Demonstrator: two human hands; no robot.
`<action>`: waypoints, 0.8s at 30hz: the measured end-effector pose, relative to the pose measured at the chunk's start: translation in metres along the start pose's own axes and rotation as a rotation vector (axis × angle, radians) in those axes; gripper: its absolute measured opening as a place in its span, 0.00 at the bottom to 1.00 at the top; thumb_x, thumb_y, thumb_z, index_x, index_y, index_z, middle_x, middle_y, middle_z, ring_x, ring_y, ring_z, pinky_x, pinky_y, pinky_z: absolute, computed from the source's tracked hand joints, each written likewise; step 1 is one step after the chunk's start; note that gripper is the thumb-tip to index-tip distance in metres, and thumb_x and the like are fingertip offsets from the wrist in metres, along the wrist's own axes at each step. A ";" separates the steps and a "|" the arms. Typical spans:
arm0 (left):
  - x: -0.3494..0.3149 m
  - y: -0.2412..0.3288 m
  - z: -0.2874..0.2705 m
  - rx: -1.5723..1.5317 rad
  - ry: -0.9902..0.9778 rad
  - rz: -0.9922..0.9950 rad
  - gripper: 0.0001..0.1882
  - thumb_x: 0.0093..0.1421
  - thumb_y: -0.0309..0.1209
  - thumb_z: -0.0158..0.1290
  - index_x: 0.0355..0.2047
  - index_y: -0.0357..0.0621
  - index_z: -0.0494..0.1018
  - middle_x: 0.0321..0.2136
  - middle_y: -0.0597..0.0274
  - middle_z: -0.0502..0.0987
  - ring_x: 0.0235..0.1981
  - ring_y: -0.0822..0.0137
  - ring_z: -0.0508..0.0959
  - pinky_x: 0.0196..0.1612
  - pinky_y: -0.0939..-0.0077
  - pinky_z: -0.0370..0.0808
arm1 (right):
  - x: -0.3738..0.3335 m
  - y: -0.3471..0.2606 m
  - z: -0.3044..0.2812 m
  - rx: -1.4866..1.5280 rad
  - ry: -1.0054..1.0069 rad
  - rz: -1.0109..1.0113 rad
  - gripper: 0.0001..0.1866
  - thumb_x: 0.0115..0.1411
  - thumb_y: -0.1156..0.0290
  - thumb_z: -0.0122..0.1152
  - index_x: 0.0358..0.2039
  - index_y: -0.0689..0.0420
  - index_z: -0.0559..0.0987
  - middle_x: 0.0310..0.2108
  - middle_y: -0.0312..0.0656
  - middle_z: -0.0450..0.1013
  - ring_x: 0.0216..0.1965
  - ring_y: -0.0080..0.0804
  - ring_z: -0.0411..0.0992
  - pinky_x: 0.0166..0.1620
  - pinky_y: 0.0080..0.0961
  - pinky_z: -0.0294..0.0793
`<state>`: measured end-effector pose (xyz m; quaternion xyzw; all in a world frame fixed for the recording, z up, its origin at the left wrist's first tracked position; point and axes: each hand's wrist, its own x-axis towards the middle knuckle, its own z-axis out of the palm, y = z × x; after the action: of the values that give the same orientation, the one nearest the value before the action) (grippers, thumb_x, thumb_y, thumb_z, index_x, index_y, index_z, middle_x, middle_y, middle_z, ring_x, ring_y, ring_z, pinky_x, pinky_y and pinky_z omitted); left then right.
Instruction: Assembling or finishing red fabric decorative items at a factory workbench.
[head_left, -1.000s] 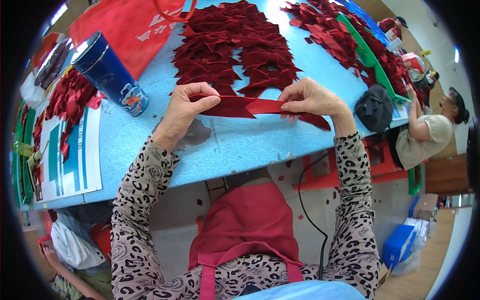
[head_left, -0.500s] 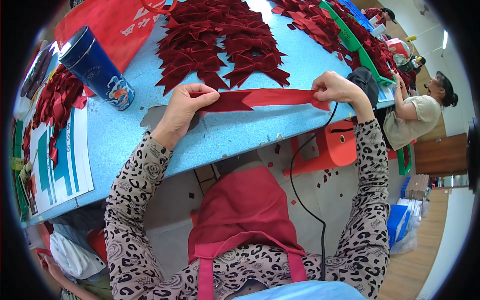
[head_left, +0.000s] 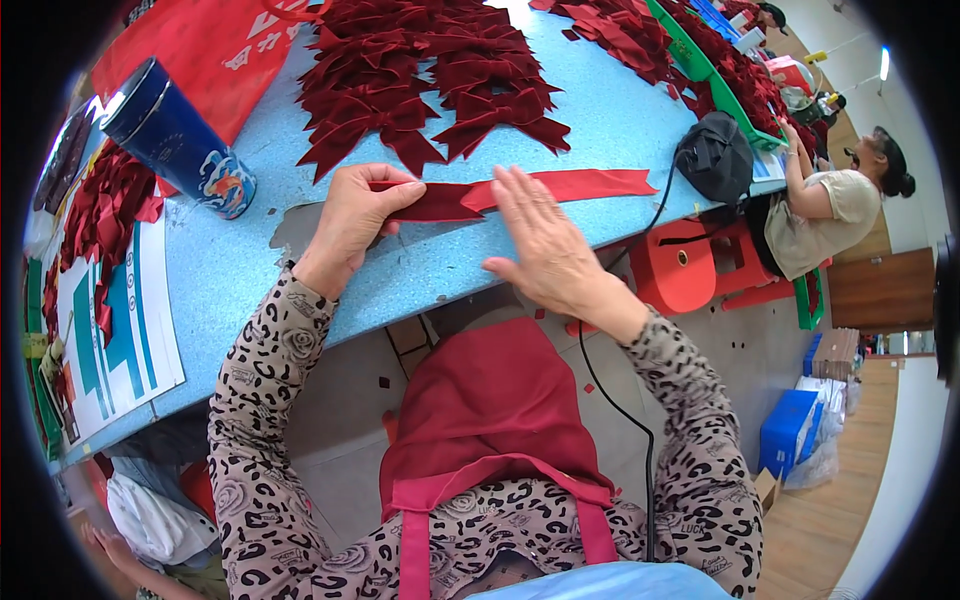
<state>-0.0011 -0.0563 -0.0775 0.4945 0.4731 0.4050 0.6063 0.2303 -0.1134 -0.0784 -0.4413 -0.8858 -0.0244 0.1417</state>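
Dark-red fabric bows (head_left: pixel 370 90) lie tied in 2 columns on the speckled light-blue table (head_left: pixel 440 270); the long, flat red fabric ribbon (head_left: pixel 590 185) remains unknotted, between them and the front edge. The left hand (head_left: pixel 350 220) pinches its left part; the right hand (head_left: pixel 545 240), outstretched across it, grips nothing, contact unclear. Open room borders the edge, with a black cloth bundle (head_left: pixel 713 160) rightward.

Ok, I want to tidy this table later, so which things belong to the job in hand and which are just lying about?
Job in hand:
- red ribbon, pinched by the left hand, with the right hand open at it
- dark red bows, probably, being similar material

Apparently lying about:
- blue tumbler
- red bag
- black bundle
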 end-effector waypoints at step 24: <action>0.027 0.001 0.060 0.077 -0.017 0.032 0.05 0.54 0.27 0.56 0.25 0.39 0.74 0.18 0.70 0.72 0.13 0.83 0.64 0.15 0.91 0.57 | -0.103 0.160 -0.033 -0.182 -0.027 0.427 0.34 0.64 0.50 0.39 0.58 0.70 0.58 0.62 0.53 0.52 0.65 0.45 0.47 0.65 0.34 0.47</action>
<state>0.0637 -0.0430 -0.0770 0.5281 0.4753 0.3920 0.5843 0.4226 -0.1015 -0.0883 -0.6298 -0.7684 -0.0677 0.0914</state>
